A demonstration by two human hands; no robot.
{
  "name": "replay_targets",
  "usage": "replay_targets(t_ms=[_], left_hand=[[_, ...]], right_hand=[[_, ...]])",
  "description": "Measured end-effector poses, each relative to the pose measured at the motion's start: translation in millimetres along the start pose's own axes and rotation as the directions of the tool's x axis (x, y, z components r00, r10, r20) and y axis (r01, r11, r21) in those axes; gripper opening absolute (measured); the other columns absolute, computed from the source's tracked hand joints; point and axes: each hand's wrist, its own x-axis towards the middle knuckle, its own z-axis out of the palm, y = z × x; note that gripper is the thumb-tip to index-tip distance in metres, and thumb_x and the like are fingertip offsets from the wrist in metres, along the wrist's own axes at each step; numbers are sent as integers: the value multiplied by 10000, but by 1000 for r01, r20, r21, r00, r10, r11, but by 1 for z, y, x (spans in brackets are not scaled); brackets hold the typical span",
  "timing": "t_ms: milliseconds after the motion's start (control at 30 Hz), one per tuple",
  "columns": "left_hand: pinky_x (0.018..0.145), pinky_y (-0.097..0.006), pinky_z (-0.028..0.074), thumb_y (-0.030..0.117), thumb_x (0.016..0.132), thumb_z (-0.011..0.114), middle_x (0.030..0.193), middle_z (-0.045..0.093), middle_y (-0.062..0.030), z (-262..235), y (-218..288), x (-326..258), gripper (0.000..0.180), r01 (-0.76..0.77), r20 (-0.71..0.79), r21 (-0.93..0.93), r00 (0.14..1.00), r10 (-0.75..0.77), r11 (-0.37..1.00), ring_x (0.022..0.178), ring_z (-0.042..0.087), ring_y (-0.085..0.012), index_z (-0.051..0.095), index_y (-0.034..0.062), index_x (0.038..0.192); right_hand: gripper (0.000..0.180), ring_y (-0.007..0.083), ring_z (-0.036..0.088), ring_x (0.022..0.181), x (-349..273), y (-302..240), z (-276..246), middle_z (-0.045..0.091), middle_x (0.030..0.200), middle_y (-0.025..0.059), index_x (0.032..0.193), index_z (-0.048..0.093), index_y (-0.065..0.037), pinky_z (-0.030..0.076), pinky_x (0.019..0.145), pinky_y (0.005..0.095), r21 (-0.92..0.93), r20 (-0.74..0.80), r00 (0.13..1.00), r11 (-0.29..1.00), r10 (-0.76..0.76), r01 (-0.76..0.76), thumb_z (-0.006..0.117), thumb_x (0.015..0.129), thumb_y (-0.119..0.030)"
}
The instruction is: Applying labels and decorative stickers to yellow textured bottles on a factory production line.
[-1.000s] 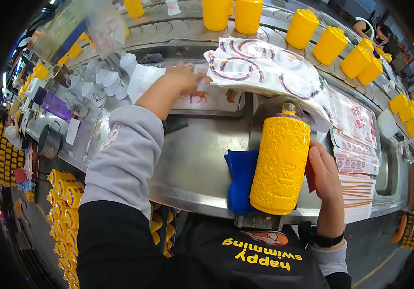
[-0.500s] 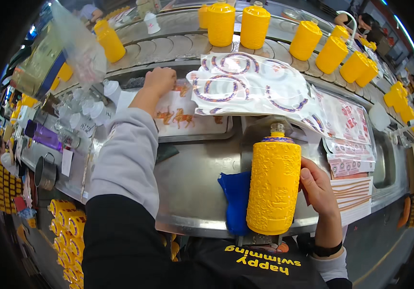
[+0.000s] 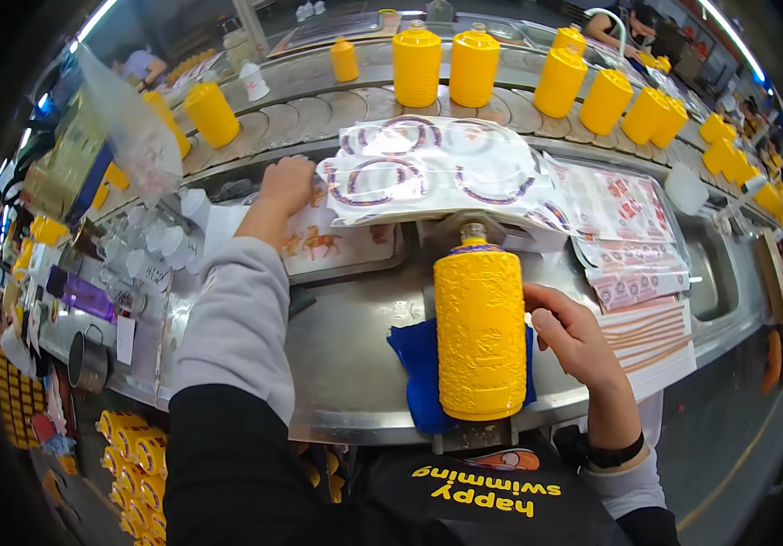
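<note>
A yellow embossed bottle (image 3: pixel 480 337) with a bare glass neck rests in front of me, neck pointing away, over a blue cloth (image 3: pixel 416 378). A patterned band shows at its shoulder. My right hand (image 3: pixel 574 337) is at the bottle's right side, thumb and index finger apart, the other fingertips partly hidden. My left hand (image 3: pixel 289 187) reaches far forward with curled fingers, over a sheet of horse decals (image 3: pixel 319 242) in a shallow metal tray (image 3: pixel 364 270). Its fingertips are hidden, so what they pinch does not show.
Sheets of ring-shaped decals (image 3: pixel 437 177) lie beyond the bottle. Red-printed sheets (image 3: pixel 624 209) and a sheet with brown strips (image 3: pixel 651 337) are on the right, near a sink (image 3: pixel 715 282). Yellow bottles line the conveyor (image 3: pixel 319 114). Clear glass pieces (image 3: pixel 150 241) crowd the left.
The view has shifted, so the bottle appears further left. My right hand's fingers have come out from behind the bottle. My left hand stays over the decal tray.
</note>
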Motion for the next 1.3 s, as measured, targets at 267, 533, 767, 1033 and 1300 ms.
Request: replay_targets(t_ms=[267, 533, 767, 1033, 1300], left_hand=[[818, -354, 483, 189, 798, 613, 839, 655, -135, -120, 36, -76, 172, -8, -218, -633, 961, -169, 774, 803, 617, -262, 665, 26, 816], [905, -305, 428, 134, 903, 594, 1023, 635, -86, -154, 235, -170, 155, -1, 82, -960, 954, -287, -279, 983, 576, -165, 676, 19, 969], [928, -317, 405, 115, 906, 585, 1099, 557, -96, -135, 251, -191, 133, -18, -22, -1000, 922, -386, 14, 1024, 523, -189, 662, 21, 960], [948, -383, 359, 130, 857, 651, 1024, 563, -109, -138, 246, -186, 109, -32, -127, -961, 932, -338, 273, 1050, 471, -277, 596, 39, 884], [952, -352, 359, 141, 891, 644, 1100, 567, -110, -121, 257, -193, 142, 59, 282, -815, 910, -304, -577, 1050, 483, -224, 570, 22, 870]], right_hand=[[374, 177, 616, 950, -3, -2, -9, 661, 1054, 126, 1259, 561, 12, 483, 843, 297, -37, -129, 984, 992, -124, 120, 573, 968, -223], [674, 192, 515, 1145, -3, -25, 11, 521, 1318, 152, 1431, 378, 17, 447, 950, 308, -28, -85, 943, 947, -320, 319, 642, 926, -344], [682, 307, 550, 1146, 13, -10, 21, 521, 1308, 219, 1378, 430, 18, 442, 974, 365, -389, -159, 897, 861, -413, 327, 698, 871, -352], [615, 364, 544, 1095, 27, -16, 15, 552, 1239, 234, 1304, 487, 38, 424, 968, 409, -300, -175, 927, 915, -332, 271, 686, 874, -353], [768, 234, 544, 1107, 4, -8, 27, 541, 1274, 178, 1414, 367, 31, 456, 940, 337, -186, -176, 950, 957, -257, 224, 717, 862, -372]])
